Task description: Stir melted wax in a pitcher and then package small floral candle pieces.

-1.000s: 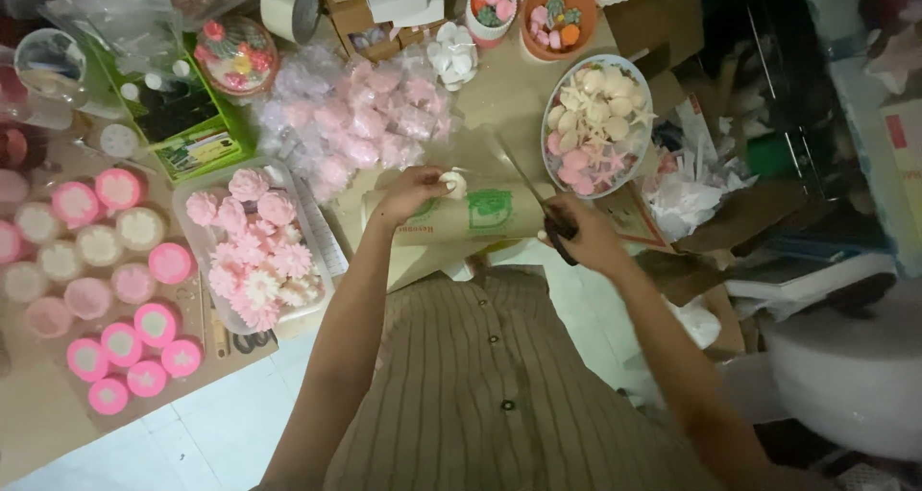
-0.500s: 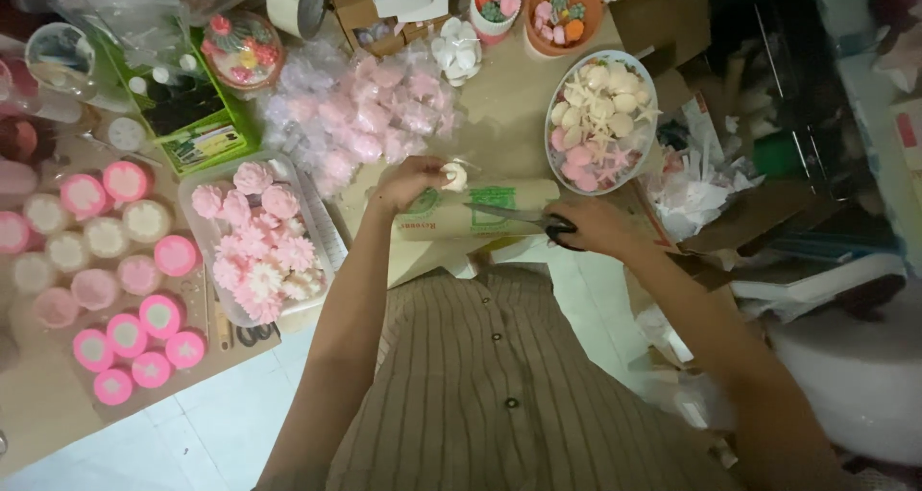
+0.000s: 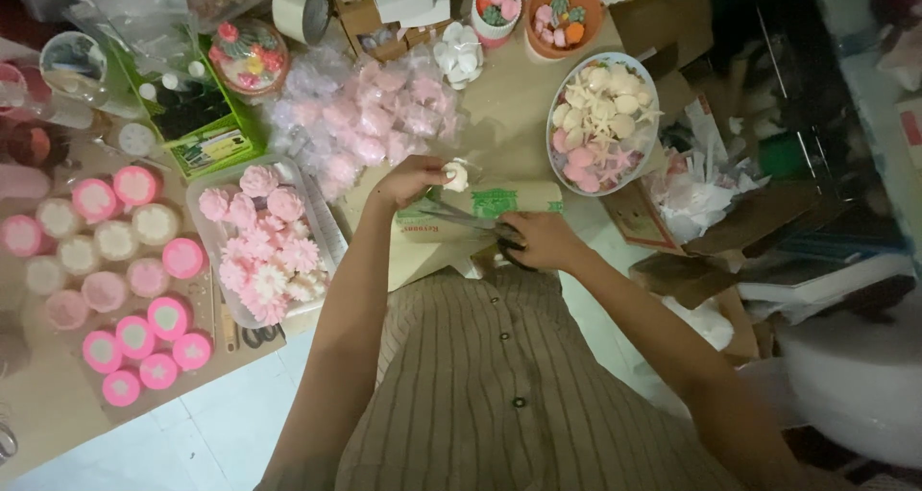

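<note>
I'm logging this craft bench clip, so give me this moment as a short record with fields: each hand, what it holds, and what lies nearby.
left hand: left hand pinches a small white piece above a cardboard roll
right hand: right hand grips scissors, blades pointing toward the left hand
left of hands: clear tray of pink flower shapes
beyond: pile of wrapped pink pieces
right: bowl of shell and star shapes

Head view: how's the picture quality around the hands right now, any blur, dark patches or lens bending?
Head view: the left hand with its small white piece is fairly sharp; the right hand on the scissors is slightly soft; the right side is in deep shadow; edges bow from the wide lens; the pink flower tray is evenly lit.
</note>
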